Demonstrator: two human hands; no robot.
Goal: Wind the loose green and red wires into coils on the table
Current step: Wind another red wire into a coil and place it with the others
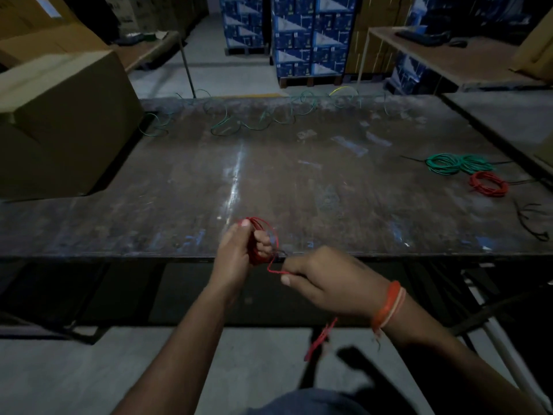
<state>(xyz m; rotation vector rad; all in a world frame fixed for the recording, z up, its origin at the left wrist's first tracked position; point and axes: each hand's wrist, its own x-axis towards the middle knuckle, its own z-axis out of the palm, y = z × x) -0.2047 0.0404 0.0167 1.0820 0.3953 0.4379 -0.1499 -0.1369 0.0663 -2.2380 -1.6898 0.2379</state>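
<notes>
My left hand (236,254) grips a small coil of red wire (259,238) just above the table's near edge. A short free end of that red wire (273,268) runs from the coil to my right hand (326,281), which pinches it between thumb and fingers. On the right side of the dark table (299,181) lie a wound green coil (457,163) and a wound red coil (488,183). Loose green wire (227,127) curls along the far edge of the table.
A big cardboard box (59,121) stands on the table's left end. Thin black wire (531,220) lies near the right edge. Other tables, more cardboard boxes and stacked blue cartons (311,37) stand behind. A red thread (320,339) hangs from my right wrist band.
</notes>
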